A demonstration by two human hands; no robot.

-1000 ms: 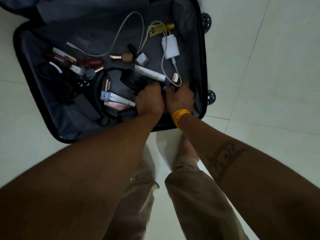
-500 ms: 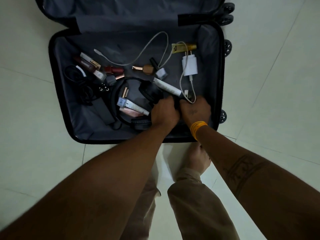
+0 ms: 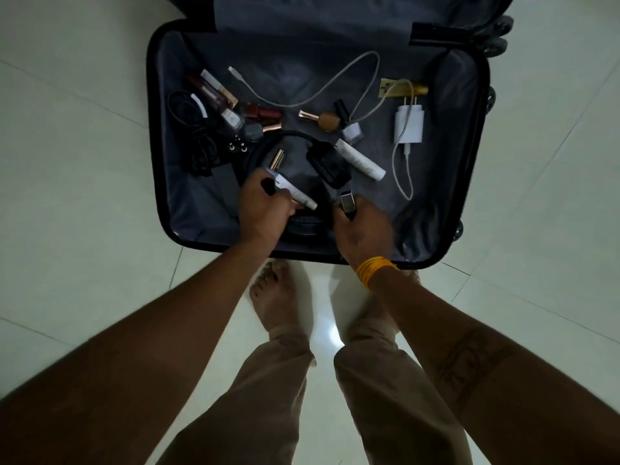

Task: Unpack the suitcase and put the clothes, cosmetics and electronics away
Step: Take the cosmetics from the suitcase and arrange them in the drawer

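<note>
The open suitcase point(image 3: 157, 135) lies on the floor, its grey lining strewn with cosmetics and electronics. My left hand point(image 3: 263, 211) pinches a small black piece point(image 3: 267, 188), and its fingers lie against a blue-and-white tube point(image 3: 295, 194). My right hand point(image 3: 364, 229) grips a small dark case with a silver end point(image 3: 347, 203) near the front wall. Between the hands sit black headphones point(image 3: 330, 166). Further in are a white tube point(image 3: 362, 161), a white charger point(image 3: 409, 125) with its cable point(image 3: 312, 95), nail polish bottles point(image 3: 261, 112) and a gold-capped bottle point(image 3: 323, 119).
Black coiled cords point(image 3: 191, 129) lie by the suitcase's left wall, and a yellow packet point(image 3: 399, 88) sits at the back right. The raised lid point(image 3: 318, 15) stands behind. My bare feet point(image 3: 278, 297) are on the pale tiled floor just in front of the case.
My hands, pressed together a second ago, have drawn apart: the left moved left to the blue-and-white tube, and the right now holds up the dark case. The view has pulled back.
</note>
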